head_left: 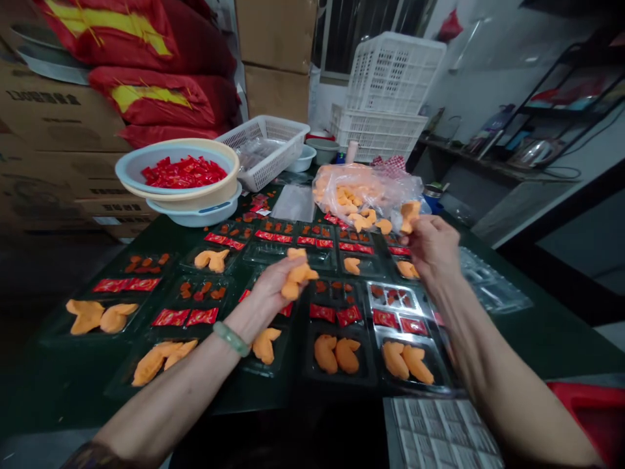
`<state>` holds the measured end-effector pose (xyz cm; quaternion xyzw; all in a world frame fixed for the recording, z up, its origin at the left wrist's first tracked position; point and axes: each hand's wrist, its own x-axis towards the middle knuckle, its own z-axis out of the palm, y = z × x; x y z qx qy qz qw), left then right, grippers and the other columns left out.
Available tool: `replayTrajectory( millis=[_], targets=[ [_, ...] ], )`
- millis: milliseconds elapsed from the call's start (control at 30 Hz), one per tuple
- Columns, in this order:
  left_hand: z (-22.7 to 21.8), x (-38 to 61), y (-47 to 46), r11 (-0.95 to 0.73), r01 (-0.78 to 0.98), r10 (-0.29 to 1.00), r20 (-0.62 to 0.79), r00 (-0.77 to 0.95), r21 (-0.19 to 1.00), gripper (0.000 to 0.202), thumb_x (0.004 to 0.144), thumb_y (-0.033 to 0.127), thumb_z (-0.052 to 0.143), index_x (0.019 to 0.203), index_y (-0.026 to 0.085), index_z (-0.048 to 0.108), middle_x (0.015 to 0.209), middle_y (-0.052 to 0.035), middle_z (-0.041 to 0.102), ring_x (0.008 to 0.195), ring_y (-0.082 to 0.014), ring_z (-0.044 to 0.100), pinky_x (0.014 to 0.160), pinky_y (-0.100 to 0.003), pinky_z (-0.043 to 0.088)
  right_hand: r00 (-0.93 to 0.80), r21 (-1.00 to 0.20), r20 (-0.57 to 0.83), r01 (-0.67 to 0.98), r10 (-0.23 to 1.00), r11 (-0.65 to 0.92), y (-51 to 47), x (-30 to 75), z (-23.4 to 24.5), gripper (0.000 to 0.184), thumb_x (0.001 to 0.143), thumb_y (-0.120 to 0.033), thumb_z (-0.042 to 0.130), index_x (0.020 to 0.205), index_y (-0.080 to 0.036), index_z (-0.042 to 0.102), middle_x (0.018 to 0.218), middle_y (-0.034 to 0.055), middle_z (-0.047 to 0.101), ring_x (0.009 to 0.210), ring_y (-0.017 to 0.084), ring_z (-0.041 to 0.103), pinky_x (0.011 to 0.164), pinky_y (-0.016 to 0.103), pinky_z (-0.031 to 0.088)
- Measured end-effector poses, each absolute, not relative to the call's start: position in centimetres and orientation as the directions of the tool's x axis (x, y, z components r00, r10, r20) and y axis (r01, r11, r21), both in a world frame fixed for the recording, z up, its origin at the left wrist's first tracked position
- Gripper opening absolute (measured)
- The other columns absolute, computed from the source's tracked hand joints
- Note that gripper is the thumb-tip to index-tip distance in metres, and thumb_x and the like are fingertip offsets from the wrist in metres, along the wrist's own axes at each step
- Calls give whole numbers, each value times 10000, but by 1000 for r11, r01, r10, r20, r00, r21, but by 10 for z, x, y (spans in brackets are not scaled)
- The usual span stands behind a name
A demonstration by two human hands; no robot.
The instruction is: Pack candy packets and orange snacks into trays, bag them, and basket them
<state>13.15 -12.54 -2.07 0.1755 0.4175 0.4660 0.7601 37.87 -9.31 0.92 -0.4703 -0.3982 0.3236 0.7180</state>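
The left hand curls closed around pale-orange, lobed, matt pieces, above black plastic compartment trays; blur and fingers make their number hard to tell. The right hand pinches one pale-orange, flattish piece near a clear plastic bag of more. They look light, probably dry and breakable, so the broad middle seems a safer hold than the thin lobes.
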Motion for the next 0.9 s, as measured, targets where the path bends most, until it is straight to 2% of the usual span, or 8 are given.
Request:
replayTrajectory(
  millis=[100,167,267,433,533,667,800,900],
  targets=[
    [-25,105,-120,452,-591,865,-490,107,668,54,802,90,560,848,119,566,611,-27,615,420,-100,565,303,-133,383,226,-863,454,352,862,362,-69,418,-1,156,579,-198,632,722,-177,574,634,-10,603,539,122,548,523,253,456],
    [-24,95,-117,426,-594,882,-460,104,682,81,810,89,546,876,122,579,638,-41,626,448,-117,587,302,-140,392,-129,-617,455,667,881,417,-58,430,-14,114,657,-169,554,756,-161,610,756,53,638,698,170,582,657,303,469],
    [-19,93,-115,400,-606,897,-428,106,688,77,797,80,559,854,119,595,635,-41,623,448,-115,588,314,-145,409,-463,-346,265,773,846,531,-46,426,-39,152,682,-121,498,733,-159,636,813,82,644,824,207,571,758,316,439],
    [-17,108,-116,414,-583,893,-436,112,698,135,725,42,626,838,116,625,651,-39,644,465,-106,597,370,-151,452,-502,-149,-3,856,865,496,-44,402,-70,132,726,-145,506,762,-177,629,870,72,594,791,192,546,657,270,413],
    [-24,116,-120,425,-533,900,-404,163,731,241,646,33,692,870,112,649,673,-35,665,509,-109,617,458,-168,501,-424,-205,116,875,898,439,-56,380,-63,244,746,-142,490,952,-158,621,932,95,562,765,181,541,652,275,420],
    [-33,126,-123,398,-374,917,-356,180,837,270,528,69,778,769,98,659,649,-30,671,546,-121,625,529,-197,514,-435,-552,307,643,846,531,-87,325,-25,503,811,-308,525,1285,-170,428,1010,88,555,727,148,547,637,271,445],
    [-31,127,-127,306,-207,938,-257,233,929,298,466,94,812,721,104,658,631,-25,668,546,-109,609,530,-185,488,-658,-556,223,520,719,649,-107,281,2,272,793,-347,584,1010,-190,624,830,30,611,691,131,535,629,254,416],
    [-26,118,-129,299,-214,932,-237,274,930,360,502,44,772,839,114,668,684,-35,683,548,-102,612,529,-181,489,-609,-701,201,458,767,547,-107,274,5,209,835,-330,513,780,-166,630,638,-10,572,560,96,496,523,210,374]
  ],
)
